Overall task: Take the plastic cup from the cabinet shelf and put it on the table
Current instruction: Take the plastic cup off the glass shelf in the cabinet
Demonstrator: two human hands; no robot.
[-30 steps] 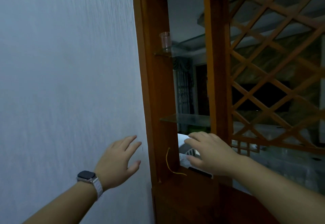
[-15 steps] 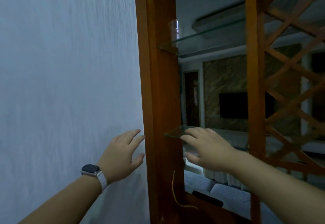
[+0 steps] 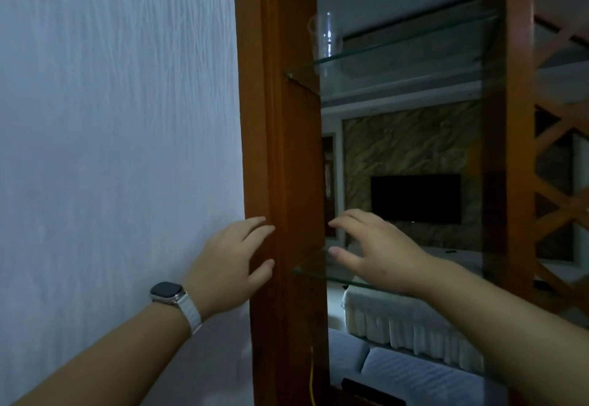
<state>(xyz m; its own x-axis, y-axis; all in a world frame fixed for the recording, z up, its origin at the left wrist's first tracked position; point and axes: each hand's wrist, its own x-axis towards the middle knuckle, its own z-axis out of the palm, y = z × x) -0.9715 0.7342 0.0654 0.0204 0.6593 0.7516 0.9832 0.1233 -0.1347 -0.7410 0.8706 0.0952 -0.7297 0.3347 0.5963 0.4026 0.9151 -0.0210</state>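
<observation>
A clear plastic cup (image 3: 324,40) stands upright at the left end of the upper glass shelf (image 3: 401,55), close to the cabinet's wooden upright (image 3: 280,150). My right hand (image 3: 379,246) hovers open over the lower glass shelf (image 3: 314,267), well below the cup, fingers spread and holding nothing. My left hand (image 3: 231,265), with a watch on its wrist, is open in front of the wooden upright where it meets the wall.
A white textured wall (image 3: 118,150) fills the left. A wooden lattice panel (image 3: 561,166) closes the cabinet's right side. Through the open shelves I see a dark television (image 3: 416,198), a covered table (image 3: 411,319) and a grey sofa (image 3: 408,373) beyond.
The view has moved closer and up, so the cup and shelves appear larger. Both hands have risen; the left hand now reaches the wooden upright and the right is over the lower shelf.
</observation>
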